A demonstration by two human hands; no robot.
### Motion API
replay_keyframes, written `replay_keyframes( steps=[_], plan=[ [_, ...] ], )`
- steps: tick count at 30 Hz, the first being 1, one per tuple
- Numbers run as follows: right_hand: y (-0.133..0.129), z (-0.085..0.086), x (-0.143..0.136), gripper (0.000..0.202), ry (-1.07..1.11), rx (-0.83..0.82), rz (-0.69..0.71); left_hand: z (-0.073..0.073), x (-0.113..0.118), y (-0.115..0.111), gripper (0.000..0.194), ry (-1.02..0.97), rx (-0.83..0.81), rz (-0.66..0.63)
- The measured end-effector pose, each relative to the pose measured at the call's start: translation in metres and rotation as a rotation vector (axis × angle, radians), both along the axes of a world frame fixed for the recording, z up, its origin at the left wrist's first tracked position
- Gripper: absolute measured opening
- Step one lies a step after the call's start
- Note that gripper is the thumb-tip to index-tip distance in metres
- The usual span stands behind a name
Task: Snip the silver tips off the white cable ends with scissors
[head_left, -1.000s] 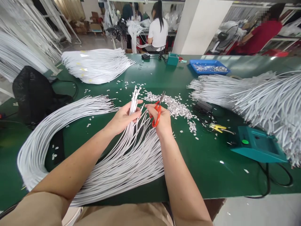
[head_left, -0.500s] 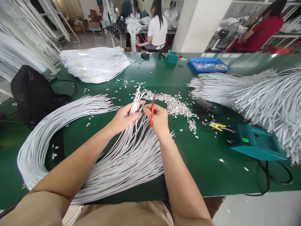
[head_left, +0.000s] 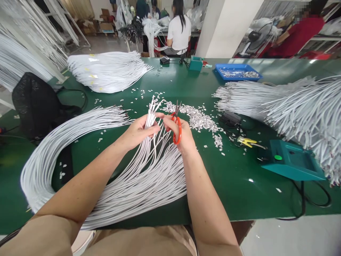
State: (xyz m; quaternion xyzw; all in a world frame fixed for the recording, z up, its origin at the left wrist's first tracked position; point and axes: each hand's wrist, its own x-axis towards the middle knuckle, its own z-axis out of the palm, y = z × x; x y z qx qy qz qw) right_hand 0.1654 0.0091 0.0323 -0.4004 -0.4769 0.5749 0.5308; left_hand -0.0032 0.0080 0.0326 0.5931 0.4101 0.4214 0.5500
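Note:
My left hand (head_left: 141,131) is closed around the end of a bunch of white cables (head_left: 150,119), whose tips stick up above the fingers. In my right hand (head_left: 181,131) are red-handled scissors (head_left: 177,128), blades pointing away and slightly parted. The right thumb and fingers meet close to the left fingertips; whether they also pinch a cable I cannot tell. Under both hands a large bundle of white cables (head_left: 144,192) fans across the table and curves round to the left. Just beyond the hands lies a heap of small silvery-white scraps (head_left: 199,118).
The green table (head_left: 226,199) also bears another cable bundle (head_left: 106,71) at back left and more cables (head_left: 293,103) at right. A blue tray (head_left: 238,73), yellow-handled pliers (head_left: 247,142), a teal device (head_left: 293,160) and a black bag (head_left: 37,106) surround the work. Co-workers sit beyond.
The scissors have turned in my right hand, so their red handle loops now show and the blades are parted. My left hand with the cable ends has shifted slightly left.

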Motion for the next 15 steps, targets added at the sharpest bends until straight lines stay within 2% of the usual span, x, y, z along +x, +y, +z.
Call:
replay_keyframes(
  steps=[5,15],
  plan=[
    [-0.0022,0.0005,0.0001,0.019,0.032,0.009,0.073,0.0013,-0.0003,-0.0017,0.038,0.053,-0.014,-0.034],
    [0.0026,-0.0058,-0.0009,0.013,-0.087,0.033,-0.058,-0.0032,-0.0001,-0.0010,0.041,0.136,0.048,0.050]
  ],
)
